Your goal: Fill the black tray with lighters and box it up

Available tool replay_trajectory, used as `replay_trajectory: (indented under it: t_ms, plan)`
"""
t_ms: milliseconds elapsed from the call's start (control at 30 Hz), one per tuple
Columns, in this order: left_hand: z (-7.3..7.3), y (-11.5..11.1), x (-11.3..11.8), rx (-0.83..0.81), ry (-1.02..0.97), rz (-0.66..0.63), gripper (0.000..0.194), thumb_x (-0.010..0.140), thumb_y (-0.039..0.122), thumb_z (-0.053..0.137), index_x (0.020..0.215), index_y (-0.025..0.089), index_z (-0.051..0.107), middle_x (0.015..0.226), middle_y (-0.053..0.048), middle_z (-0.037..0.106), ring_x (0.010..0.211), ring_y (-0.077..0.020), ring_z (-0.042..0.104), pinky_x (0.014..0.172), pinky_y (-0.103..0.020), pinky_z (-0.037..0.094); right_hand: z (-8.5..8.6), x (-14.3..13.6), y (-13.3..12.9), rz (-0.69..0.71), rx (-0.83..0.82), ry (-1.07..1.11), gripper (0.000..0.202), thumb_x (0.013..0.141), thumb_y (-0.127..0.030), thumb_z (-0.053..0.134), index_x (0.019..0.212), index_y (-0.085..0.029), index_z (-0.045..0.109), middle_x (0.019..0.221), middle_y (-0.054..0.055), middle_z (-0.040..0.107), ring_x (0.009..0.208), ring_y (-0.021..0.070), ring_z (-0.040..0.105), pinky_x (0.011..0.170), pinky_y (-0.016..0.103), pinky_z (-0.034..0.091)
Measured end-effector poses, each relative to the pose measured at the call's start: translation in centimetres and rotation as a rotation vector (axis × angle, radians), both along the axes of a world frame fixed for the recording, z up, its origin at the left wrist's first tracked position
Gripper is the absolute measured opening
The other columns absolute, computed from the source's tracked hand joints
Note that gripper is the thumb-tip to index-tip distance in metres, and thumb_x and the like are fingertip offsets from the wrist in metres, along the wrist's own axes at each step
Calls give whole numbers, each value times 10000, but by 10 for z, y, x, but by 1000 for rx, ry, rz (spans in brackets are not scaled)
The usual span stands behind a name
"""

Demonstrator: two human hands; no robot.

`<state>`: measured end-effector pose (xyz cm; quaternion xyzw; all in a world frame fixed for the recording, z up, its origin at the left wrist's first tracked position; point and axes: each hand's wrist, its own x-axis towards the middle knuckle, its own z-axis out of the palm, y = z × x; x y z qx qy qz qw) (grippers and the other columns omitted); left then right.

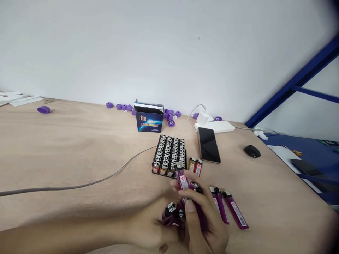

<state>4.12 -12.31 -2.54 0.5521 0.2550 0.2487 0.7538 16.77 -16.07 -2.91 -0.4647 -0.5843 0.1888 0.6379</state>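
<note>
My right hand has its thumb and fingers closed on a purple lighter, held upright with its metal top in front of the tray. My left hand comes in from the left, curled around several more purple lighters; its fingers are partly hidden behind my right hand. Just beyond my hands, a black tray holds rows of lighters standing with their metal tops up. Beside it lie a yellow lighter and a red lighter. Loose purple lighters rest right of my hands.
An open blue lighter box stands near the wall among purple caps. A phone, a white power strip and a black mouse are to the right. A grey cable crosses the table's left side.
</note>
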Motion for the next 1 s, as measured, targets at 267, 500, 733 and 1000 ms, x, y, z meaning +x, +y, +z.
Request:
replay_trajectory:
  t_ms: [267,500,733,1000]
  plan:
    - [-11,3,-4,-379,-74,-142,277,726,324,758,737,178,523,531,77,407,437,-61,362,394,-166,304,7,12,1,-115,58,-7,249,894,-65,576,1032,-238,690,1230,124,650,1012,312,724,768,482,655]
    - [-25,3,-2,-358,-244,7,469,802,547,762,743,165,497,590,44,466,493,-88,485,452,-202,439,-5,14,-2,-227,53,22,448,904,-92,596,1302,-289,532,1237,126,651,1024,301,723,808,485,635]
    - [-29,-1,2,-194,-180,253,523,855,658,651,777,160,512,567,47,464,452,-67,422,432,-189,421,-17,22,1,105,-228,-23,494,984,-360,527,1459,-279,422,966,90,754,827,276,761,632,394,654]
    - [-17,0,-1,-123,-124,358,502,768,565,795,842,176,488,607,67,503,432,-37,371,393,-152,316,-32,30,-2,356,-483,-182,310,994,-415,499,1247,-250,570,907,65,778,735,211,748,631,272,599]
